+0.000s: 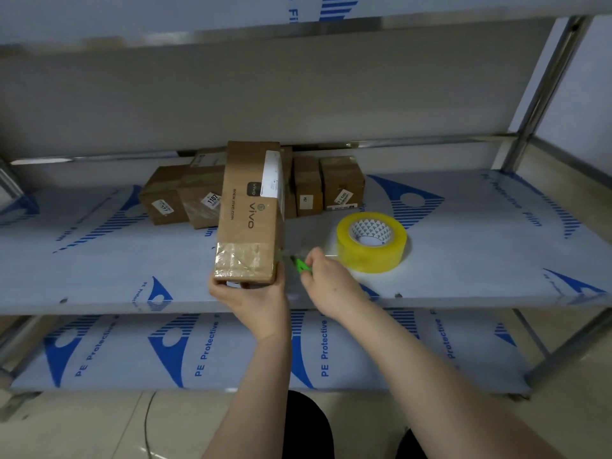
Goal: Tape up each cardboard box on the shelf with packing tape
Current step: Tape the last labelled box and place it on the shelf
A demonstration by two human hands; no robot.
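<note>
Vivo carton [249,210] on middle shelf [463,260], near end gripped by left hand [251,299], right hand [326,279] pinching green cutter [302,266] just beside it, yellow tape roll [371,241] close right

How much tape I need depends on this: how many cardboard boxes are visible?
6: vivo box in the left hand; far-left box and 1107 box behind-left; rear box behind them; narrow box and right box at back right. More may hide behind the vivo box.
</note>
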